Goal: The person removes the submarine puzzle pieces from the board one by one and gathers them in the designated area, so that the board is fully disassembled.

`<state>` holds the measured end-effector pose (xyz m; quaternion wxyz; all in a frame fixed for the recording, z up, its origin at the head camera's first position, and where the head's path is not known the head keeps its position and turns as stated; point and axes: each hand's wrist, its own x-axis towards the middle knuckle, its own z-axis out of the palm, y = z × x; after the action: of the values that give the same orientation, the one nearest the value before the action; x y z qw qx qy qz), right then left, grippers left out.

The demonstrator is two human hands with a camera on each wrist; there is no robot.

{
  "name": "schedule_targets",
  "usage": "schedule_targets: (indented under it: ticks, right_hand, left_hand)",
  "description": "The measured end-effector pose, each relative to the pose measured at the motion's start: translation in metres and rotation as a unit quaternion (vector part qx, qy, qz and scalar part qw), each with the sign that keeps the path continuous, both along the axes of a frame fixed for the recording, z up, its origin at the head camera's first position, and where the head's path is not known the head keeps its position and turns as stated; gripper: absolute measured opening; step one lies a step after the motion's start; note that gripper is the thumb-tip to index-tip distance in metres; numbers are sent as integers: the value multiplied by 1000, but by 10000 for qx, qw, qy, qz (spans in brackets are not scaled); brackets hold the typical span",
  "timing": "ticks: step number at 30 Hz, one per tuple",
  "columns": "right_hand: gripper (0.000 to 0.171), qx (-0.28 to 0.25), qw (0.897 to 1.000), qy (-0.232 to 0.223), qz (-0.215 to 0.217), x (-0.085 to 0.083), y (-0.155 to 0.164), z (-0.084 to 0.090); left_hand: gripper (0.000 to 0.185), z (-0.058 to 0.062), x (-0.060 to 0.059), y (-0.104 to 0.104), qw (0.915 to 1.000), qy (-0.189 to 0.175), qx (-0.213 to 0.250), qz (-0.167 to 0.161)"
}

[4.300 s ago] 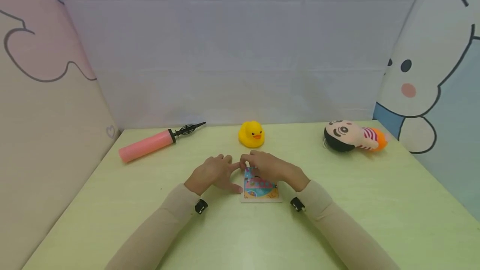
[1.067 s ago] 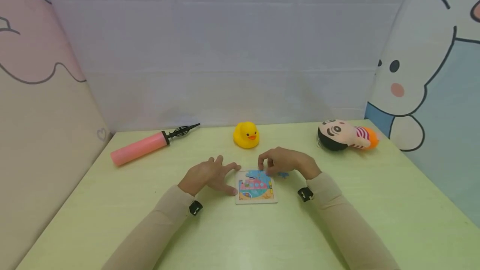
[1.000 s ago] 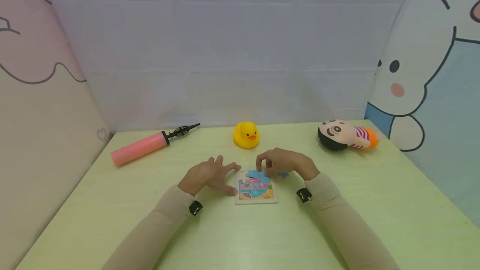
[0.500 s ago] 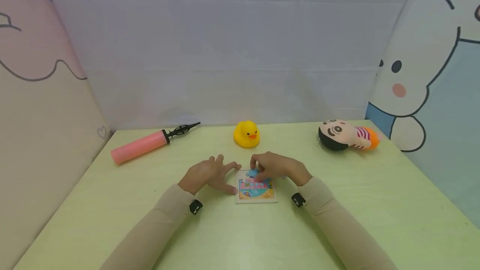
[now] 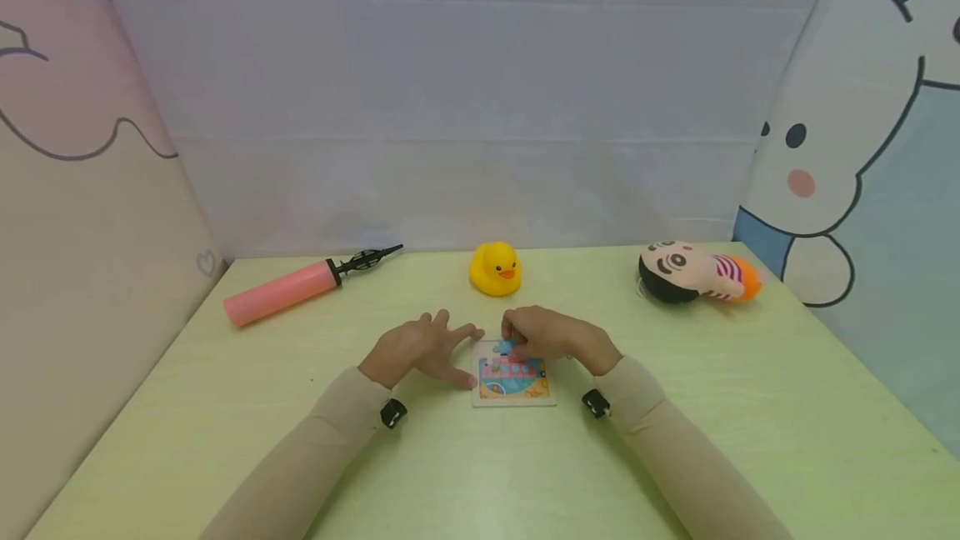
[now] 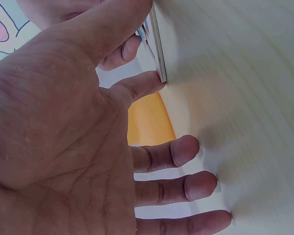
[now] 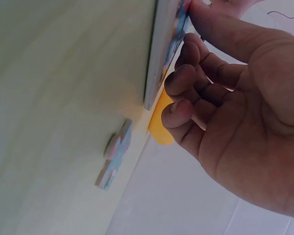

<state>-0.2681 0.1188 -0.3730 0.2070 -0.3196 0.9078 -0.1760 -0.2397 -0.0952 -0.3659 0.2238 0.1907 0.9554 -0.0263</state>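
Three playthings lie well apart from two bare hands. At far left, a pink pump [image 5: 279,294] rests along the table's back, presumably out of the arms' way. Next, the left hand [image 5: 416,348] spreads its fingers, index and thumb touching the puzzle board's left side, probably to stop it sliding. Behind the board sits a yellow duck [image 5: 495,271]. The puzzle board [image 5: 513,402] lies flat between the hands, seemingly so both reach it easily. Over its upper part the right hand [image 5: 546,332] bends, fingers curled, thumb down; whether they pinch a piece I cannot tell. A loose blue piece [image 7: 116,155] lies just beside the board, off its face. Rightmost, a doll [image 5: 697,272] lies on its side.
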Motion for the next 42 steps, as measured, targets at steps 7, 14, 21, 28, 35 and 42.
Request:
schedule_targets:
  ticks: [7,14,21,28,35,42]
  right_hand:
    - [19,-106,9998,81,179,0,3,-3]
    - [21,49,9997,187,129,1,3,-1]
    - [24,2,9998,153,117,1,3,-1]
    - [25,-59,9995,306,50,-2,1,-2]
    - [10,-267,9984,347,363,-5,7,3]
    - [7,-594,9969,98,516,-7,19,13]
  left_hand:
    - [76,0,2,2,10000,-55,-69,-15]
    - [75,2,2,3,10000,-5,-63,-20]
    - [76,1,2,3,9999,-104,-5,48]
    - [75,1,1,2,10000,-33,-76,-29]
    - [77,2,1,2,9998,-121,-32,120]
    - [77,2,0,1,9999,-112,-1,46]
